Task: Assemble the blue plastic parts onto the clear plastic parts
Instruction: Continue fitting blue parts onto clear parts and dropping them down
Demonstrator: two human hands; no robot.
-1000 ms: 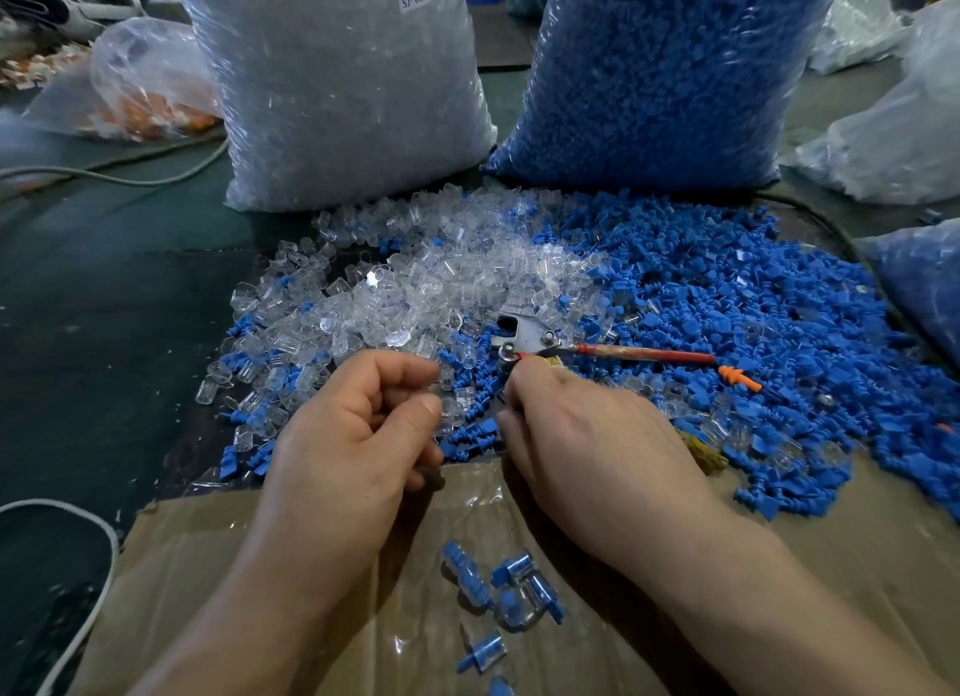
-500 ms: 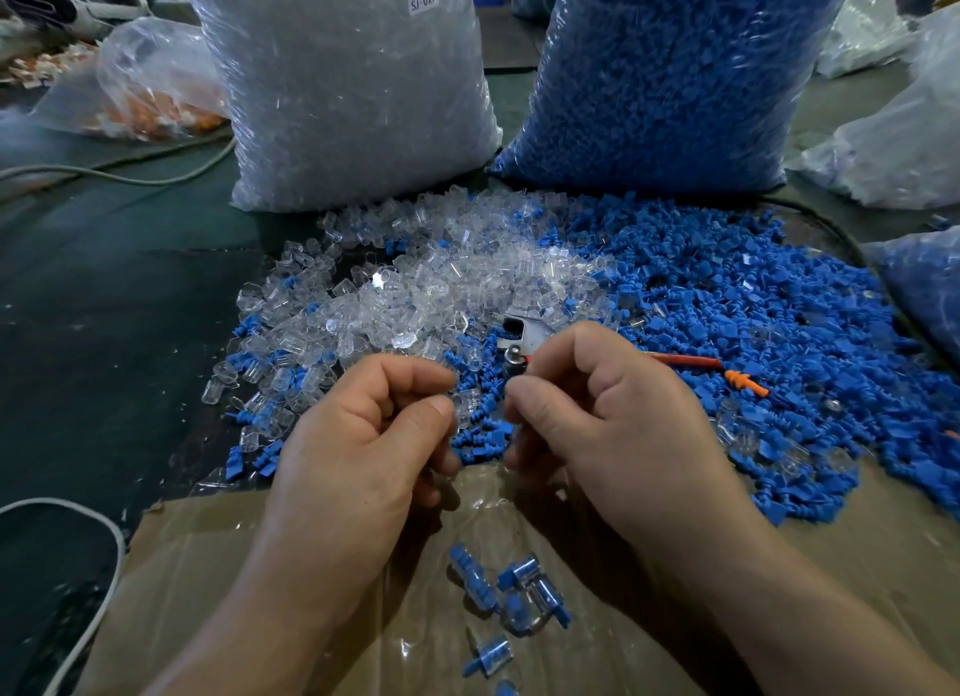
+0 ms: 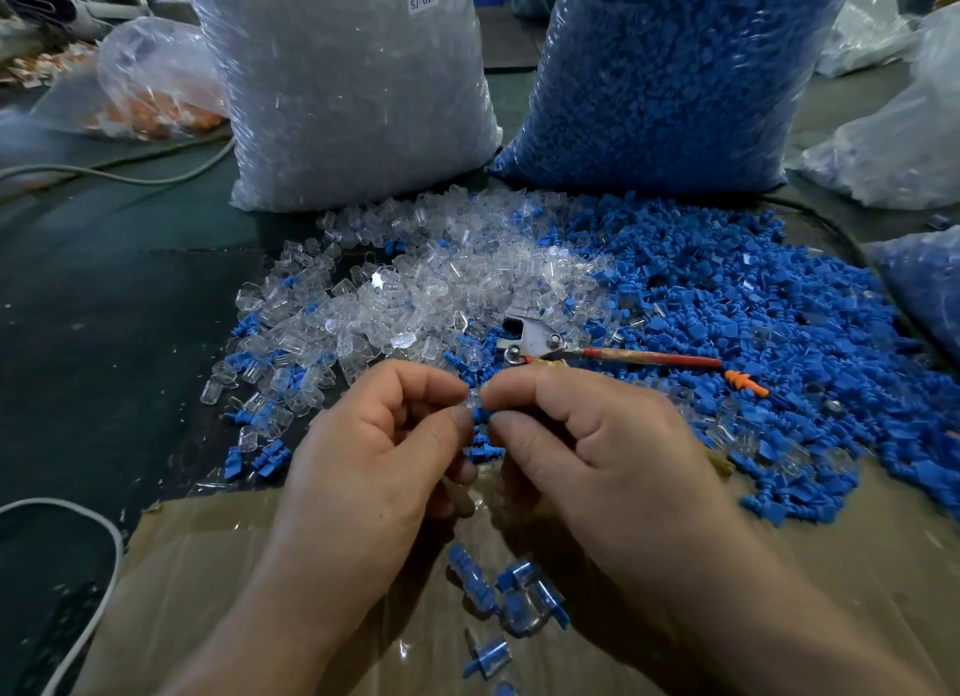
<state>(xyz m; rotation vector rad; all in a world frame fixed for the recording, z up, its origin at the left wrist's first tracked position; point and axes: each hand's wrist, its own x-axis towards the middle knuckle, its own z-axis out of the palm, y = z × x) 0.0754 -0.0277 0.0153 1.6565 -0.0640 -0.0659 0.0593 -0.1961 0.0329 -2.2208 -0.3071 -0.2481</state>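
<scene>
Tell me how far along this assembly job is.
Early. Done: a few assembled pieces lie on the cardboard. In hand: the left hand and right hand pinch a clear part and a blue part together between them. Left: large loose heaps of clear parts and blue parts, plus a clear-filled bag and a blue-filled bag.
</scene>
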